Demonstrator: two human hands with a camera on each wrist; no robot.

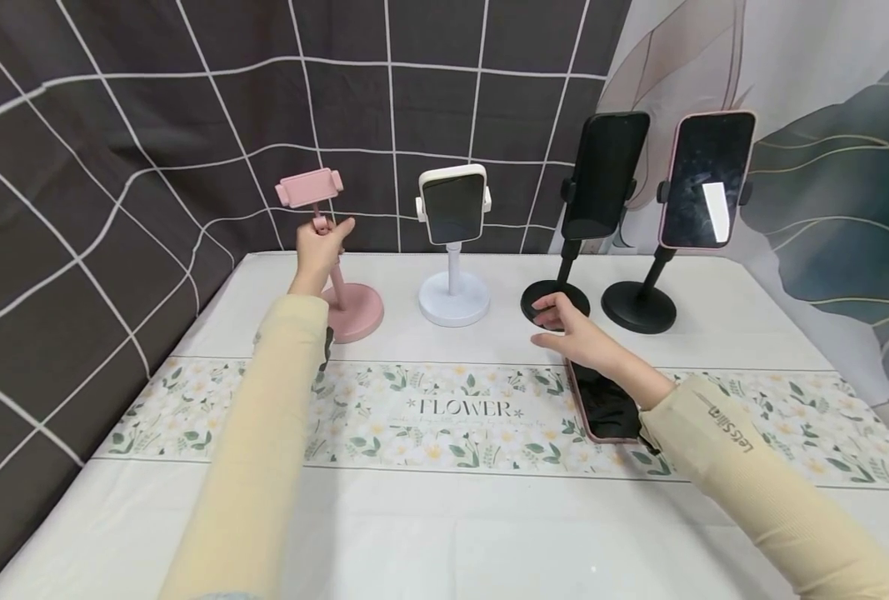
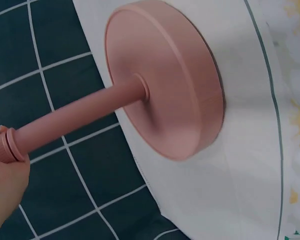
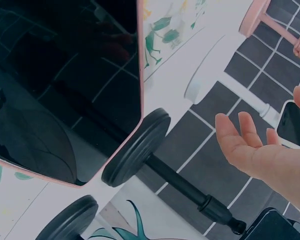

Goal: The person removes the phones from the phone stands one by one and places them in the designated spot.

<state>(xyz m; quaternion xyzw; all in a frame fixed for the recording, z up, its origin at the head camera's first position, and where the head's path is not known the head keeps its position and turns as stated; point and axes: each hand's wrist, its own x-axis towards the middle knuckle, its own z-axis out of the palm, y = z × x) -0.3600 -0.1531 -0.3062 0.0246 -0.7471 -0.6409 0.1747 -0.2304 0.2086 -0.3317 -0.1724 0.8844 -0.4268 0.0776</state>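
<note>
My left hand [image 1: 317,254] grips the stem of a pink phone stand [image 1: 357,312], just under its cradle, which holds no phone. In the left wrist view the stand's round base [image 2: 165,85] is seen on the table edge, with part of the left hand [image 2: 7,192] round the stem at the far left. My right hand [image 1: 590,342], its fingers spread and slightly bent, hovers above a pink-edged phone [image 1: 605,408] that lies face up on the table. The right wrist view shows that right hand [image 3: 265,157] holding nothing.
A white stand [image 1: 454,304] holding a white-cased phone [image 1: 454,210] is at the middle back. To its right, two black stands [image 1: 639,308] hold a black phone [image 1: 605,175] and a pink-cased phone [image 1: 706,179]. A floral runner [image 1: 414,446] crosses the white table.
</note>
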